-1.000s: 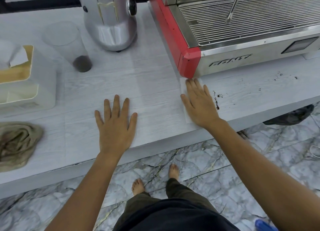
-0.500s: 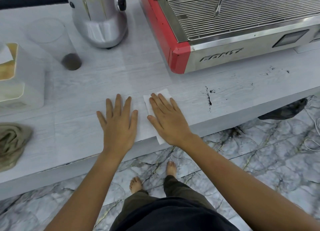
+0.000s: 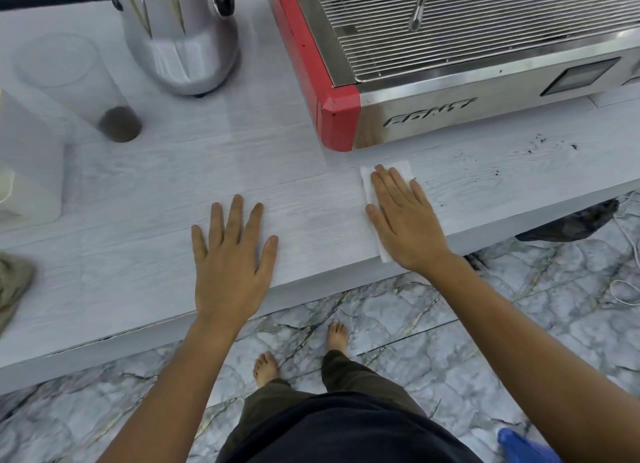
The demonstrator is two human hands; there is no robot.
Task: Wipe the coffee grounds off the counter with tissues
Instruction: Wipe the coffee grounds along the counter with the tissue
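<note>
- White tissue (image 3: 398,171) lies flat on the counter (image 3: 294,199), just in front of the espresso machine (image 3: 450,64)'s red corner.
- Right hand (image 3: 403,216) presses it down, palm flat, fingers straight, not clenched.
- Left hand (image 3: 233,258) rests flat and empty, left of that corner.
- Coffee grounds (image 3: 533,147) speckle the counter right of the tissue, before the machine.

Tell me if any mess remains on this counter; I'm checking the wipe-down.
Yes. Dark coffee grounds lie scattered on the counter in front of the espresso machine, right of the tissue under the right hand.
</note>
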